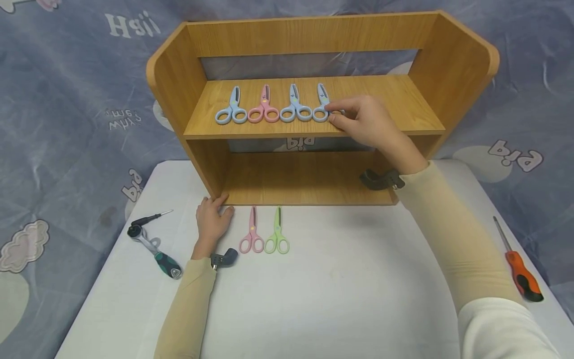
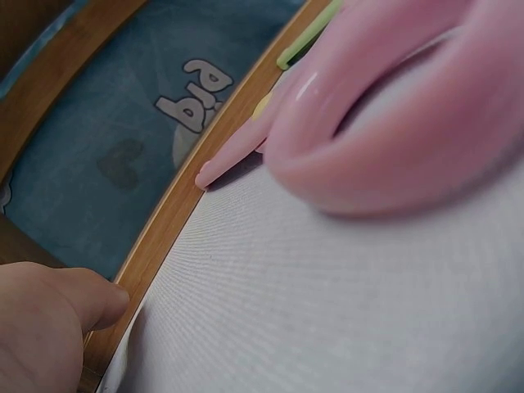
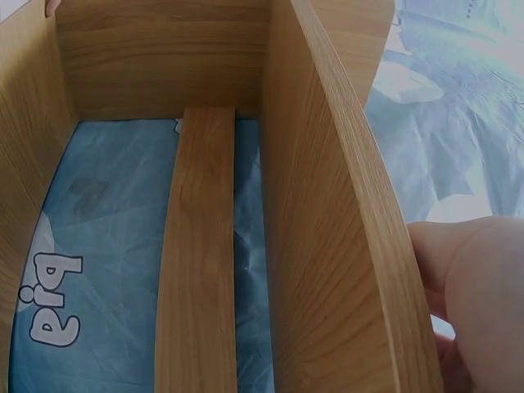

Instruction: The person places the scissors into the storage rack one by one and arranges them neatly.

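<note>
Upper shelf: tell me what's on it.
On the upper shelf, left to right: blue scissors, pink scissors, a second blue pair and a third blue pair. The right hand hides part of the last pair's handles; anything beneath the hand cannot be seen.

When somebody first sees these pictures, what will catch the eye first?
Probably the row of four scissors on the upper shelf of the wooden rack, three blue and one pink; the right hand seems to pinch the rightmost pair. Next come the pink scissors and green scissors on the white table, beside the left hand.
</note>
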Available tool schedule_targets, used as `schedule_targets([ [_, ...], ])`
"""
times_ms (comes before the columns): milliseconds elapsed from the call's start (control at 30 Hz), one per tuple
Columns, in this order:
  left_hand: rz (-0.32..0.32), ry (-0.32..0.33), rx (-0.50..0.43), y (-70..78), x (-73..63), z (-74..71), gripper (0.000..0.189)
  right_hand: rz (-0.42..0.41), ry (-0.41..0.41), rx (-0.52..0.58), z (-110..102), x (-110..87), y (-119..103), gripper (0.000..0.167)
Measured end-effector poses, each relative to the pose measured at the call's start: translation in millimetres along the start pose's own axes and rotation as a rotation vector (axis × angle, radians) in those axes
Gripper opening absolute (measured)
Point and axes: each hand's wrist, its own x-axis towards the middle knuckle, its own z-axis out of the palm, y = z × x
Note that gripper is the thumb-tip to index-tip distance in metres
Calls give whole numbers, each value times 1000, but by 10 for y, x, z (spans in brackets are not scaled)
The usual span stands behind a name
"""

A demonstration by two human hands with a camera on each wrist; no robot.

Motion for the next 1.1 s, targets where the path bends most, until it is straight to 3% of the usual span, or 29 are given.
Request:
schedule_targets([
  [367, -8, -8, -6, 3, -2, -4, 50, 41, -12, -22, -16, -9, -51, 30],
  [667, 5, 2, -4, 6, 2, -47, 49, -14, -27, -63, 1, 16, -26, 34],
  [1100, 13, 0, -2, 9, -14, -24, 50, 2, -6, -47, 20, -20, -13, 34],
])
